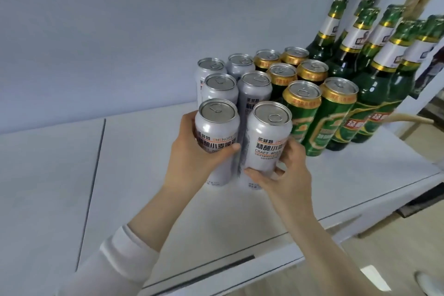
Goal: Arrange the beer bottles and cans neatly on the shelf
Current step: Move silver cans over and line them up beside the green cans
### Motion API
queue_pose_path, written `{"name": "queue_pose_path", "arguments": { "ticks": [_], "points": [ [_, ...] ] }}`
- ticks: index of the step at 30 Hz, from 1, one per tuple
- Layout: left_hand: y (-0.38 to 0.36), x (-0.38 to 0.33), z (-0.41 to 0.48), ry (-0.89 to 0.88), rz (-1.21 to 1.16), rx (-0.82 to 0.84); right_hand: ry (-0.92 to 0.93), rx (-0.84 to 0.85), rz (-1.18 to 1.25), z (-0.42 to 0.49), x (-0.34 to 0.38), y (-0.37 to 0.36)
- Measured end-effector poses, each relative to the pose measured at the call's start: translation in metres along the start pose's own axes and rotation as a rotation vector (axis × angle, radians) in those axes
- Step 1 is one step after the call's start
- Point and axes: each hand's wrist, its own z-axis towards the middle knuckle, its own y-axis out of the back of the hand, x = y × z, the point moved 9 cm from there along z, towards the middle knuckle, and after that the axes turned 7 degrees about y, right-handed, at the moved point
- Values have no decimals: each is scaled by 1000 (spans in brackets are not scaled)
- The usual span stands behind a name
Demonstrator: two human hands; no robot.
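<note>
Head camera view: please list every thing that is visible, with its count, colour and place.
Silver cans: six, silver-grey, left block, two columns; each hand holds one of the front two.
Green cans: six, green with gold rims, middle block.
Bottles: at least seven, green glass, far right.
Shelf: one, white, under everything.
Left hand: on front left silver can.
Right hand: on front right silver can.

I see a pale wall (96, 31) behind, wooden floor (374, 259) lower right of it, white sleeve (108, 262) bottom left.
</note>
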Motion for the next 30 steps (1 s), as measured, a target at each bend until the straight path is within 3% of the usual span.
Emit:
{"name": "queue_pose_path", "arguments": {
  "ticks": [9, 17, 21, 30],
  "points": [
    [-5, -8, -21, 52, 65, -205, 153, 73, -35, -6, -12, 4],
    [12, -39, -34, -25, 291, -214, 128, 13, -23, -6, -13, 7],
    [9, -63, -28, -94, 394, -121, 67, 13, -35, -7, -19, 7],
    [-2, -67, -19, -143, 371, -219, 48, -95, -16, -1, -21, 6]
  ]
}}
